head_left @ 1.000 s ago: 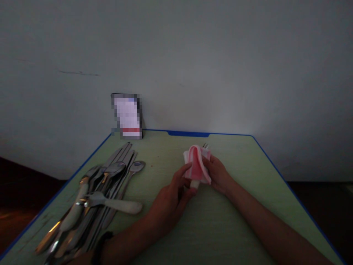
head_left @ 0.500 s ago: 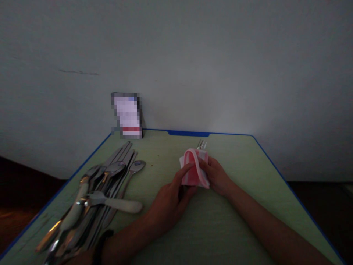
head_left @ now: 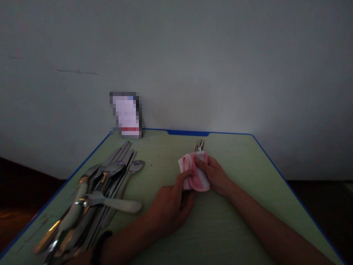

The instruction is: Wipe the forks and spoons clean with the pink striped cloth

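From the head view, I see my left hand (head_left: 168, 208) and right hand (head_left: 217, 176) gripping the pink-and-white cloth (head_left: 202, 179) around the fork (head_left: 199, 146) over the table (head_left: 226, 232), where a loosely pinched fold could let the fork slip out.

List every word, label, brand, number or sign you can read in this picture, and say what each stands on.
No text can be read.
The propped device's screen is pixelated, so any writing there is lost.
The cutlery and pink-and-white cloth show no readable marks.
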